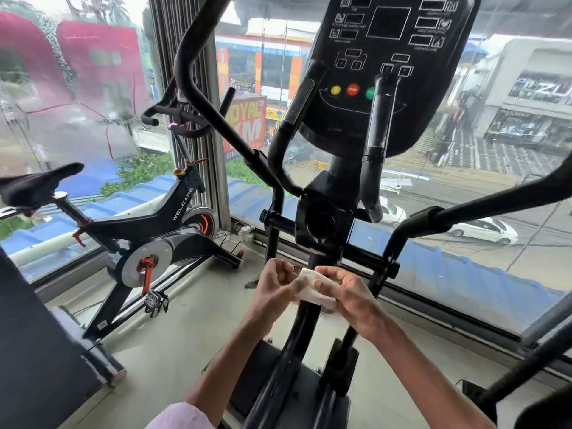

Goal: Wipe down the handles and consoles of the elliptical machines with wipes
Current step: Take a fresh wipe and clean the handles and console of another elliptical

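Note:
A white wipe (312,287) is held between both hands, low in front of the elliptical's black centre post (306,332). My left hand (275,287) grips its left edge with curled fingers. My right hand (353,300) pinches its right side with thumb and fingers. The black console (387,57), with yellow, red and green buttons, stands above. Two short fixed handles (376,144) rise in front of it. The long left moving handle (210,97) curves up at the left, and the right moving handle (483,209) reaches off to the right.
A black spin bike (145,224) with red pedals stands at the left by the window. Floor-to-ceiling glass (464,267) runs behind the machines, with a street below. Grey floor lies between bike and elliptical. A dark panel (34,351) fills the lower left.

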